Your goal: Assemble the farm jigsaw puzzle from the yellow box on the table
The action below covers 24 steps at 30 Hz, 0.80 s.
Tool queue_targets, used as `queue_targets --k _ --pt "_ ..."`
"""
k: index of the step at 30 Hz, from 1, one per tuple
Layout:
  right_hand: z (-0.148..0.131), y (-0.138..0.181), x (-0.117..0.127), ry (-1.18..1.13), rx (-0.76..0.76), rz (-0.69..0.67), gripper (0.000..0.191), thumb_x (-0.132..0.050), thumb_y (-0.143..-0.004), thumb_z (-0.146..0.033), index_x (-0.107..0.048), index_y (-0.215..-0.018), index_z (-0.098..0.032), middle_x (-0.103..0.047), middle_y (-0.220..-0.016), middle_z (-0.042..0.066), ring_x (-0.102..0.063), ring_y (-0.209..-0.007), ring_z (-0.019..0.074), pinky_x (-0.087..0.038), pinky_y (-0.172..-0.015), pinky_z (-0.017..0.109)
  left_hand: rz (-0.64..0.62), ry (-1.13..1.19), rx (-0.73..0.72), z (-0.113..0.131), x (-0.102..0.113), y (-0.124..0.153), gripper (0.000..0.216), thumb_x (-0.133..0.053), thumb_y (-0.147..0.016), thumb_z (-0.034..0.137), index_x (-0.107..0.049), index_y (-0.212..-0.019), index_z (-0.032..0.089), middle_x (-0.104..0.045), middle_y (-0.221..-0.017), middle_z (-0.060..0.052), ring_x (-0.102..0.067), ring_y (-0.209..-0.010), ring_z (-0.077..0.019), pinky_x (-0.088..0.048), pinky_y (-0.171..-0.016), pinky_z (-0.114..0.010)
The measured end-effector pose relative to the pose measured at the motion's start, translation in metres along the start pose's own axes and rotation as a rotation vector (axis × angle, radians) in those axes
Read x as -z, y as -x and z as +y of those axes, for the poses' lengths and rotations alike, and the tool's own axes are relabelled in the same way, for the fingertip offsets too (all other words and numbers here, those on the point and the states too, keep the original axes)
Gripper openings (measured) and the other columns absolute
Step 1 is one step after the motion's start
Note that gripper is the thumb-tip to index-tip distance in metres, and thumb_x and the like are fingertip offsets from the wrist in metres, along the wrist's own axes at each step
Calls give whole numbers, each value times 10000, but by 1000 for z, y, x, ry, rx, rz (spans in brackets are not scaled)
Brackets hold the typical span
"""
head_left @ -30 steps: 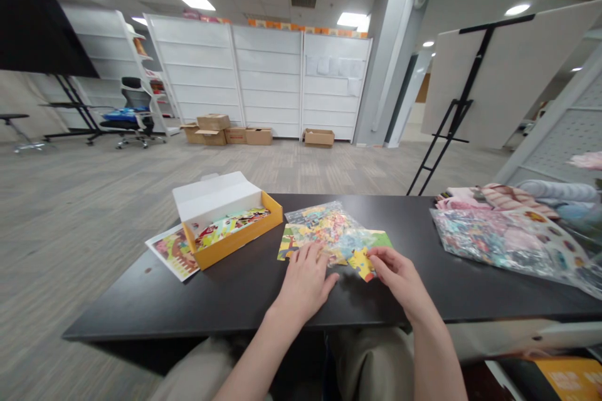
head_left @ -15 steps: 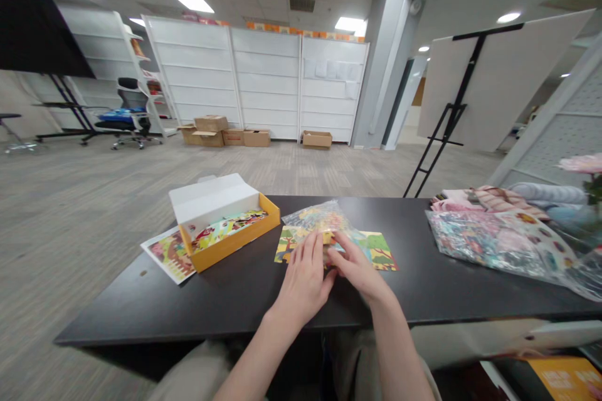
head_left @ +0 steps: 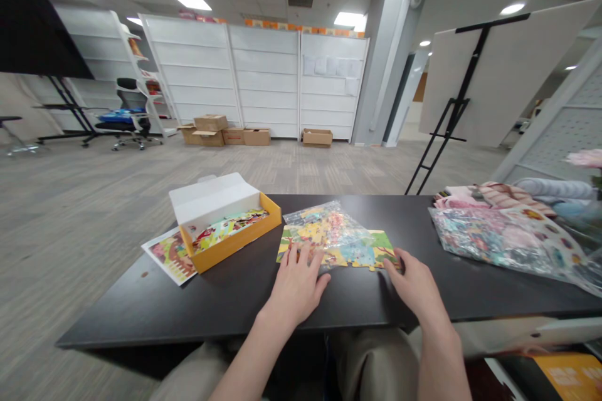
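A partly joined jigsaw puzzle (head_left: 360,255) with trees and bright animal-like pictures lies flat on the black table. Over its upper part rests a clear plastic bag (head_left: 332,220) of loose puzzle pieces. My left hand (head_left: 296,285) lies on the puzzle's lower left, fingers stretched out and spread. At the right edge of the puzzle is my right hand (head_left: 416,282), thumb and fingers apart, fingertips touching the corner. No piece shows in either hand. To the left stands an open yellow box (head_left: 235,244) with more colourful pieces inside.
A printed picture sheet (head_left: 168,257) sticks out from beneath the yellow box. On the right of the table (head_left: 216,310) lie a large plastic bag (head_left: 498,241) of colourful items and folded fabrics (head_left: 512,194). A black easel stand (head_left: 454,113) rises behind the table.
My right hand has moved right, from beside the left hand at the puzzle's middle to its right edge. The left hand stays nearly in place, its fingers slightly lower and more spread.
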State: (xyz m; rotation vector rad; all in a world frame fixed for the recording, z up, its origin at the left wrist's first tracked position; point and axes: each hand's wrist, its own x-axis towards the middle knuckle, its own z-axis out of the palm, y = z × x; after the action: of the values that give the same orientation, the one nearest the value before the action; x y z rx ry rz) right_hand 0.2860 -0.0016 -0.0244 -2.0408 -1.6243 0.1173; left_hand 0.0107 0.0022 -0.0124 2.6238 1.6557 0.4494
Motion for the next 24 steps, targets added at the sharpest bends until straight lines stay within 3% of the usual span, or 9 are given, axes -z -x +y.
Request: queue_targets --k 4,7,10,17,21,24 --pt "-13 -1 -8 60 7 5 469 -488 -894 -440 -649 -1205 -128 -708 -1150 214 -663 -1067 382 -496 -907 469 1 -35 0 3 -1 1 463 -502 -983 422 -538 -1395 215 -498 -1488 -164 -418 -1389 -390 -368 -1121 -593" --pt "-8 -7 -11 47 -53 53 463 -538 -848 -437 -658 -1171 -129 -698 -1090 215 -659 -1039 365 -498 -898 465 1 -53 13 2 2 4 470 -522 -971 442 -555 -1375 203 -500 -1484 -176 -420 -1385 -403 -377 -1111 -596" --pt "4 -14 -12 -120 -62 73 449 -596 -773 -442 -674 -1093 -137 -700 -1005 179 -666 -993 320 -513 -878 427 -25 -40 8 -2 8 6 476 -554 -956 449 -561 -1368 210 -514 -1470 -165 -439 -1371 -385 -374 -1124 -578" --pt "8 -13 -5 -495 35 -88 397 -623 -732 -452 -709 -1018 -191 -752 -945 93 -688 -798 250 -533 -741 365 -67 17 -19 -10 18 7 474 -568 -951 461 -564 -1362 227 -550 -1426 -142 -459 -1361 -342 -376 -1130 -541" --pt "4 -10 -4 -608 48 22 341 -611 -766 -403 -688 -1027 -198 -748 -1057 103 -701 -885 249 -537 -810 367 -70 13 -5 -10 18 8 478 -560 -951 465 -566 -1365 225 -561 -1413 -136 -465 -1350 -346 -387 -1118 -529" --pt "7 -10 -7 -695 -21 167 431 -636 -796 -450 -616 -1143 -194 -731 -1104 132 -702 -914 255 -548 -844 392 -74 14 -3 -9 19 7 467 -561 -950 461 -576 -1349 217 -574 -1390 -142 -474 -1339 -345 -389 -1112 -530"
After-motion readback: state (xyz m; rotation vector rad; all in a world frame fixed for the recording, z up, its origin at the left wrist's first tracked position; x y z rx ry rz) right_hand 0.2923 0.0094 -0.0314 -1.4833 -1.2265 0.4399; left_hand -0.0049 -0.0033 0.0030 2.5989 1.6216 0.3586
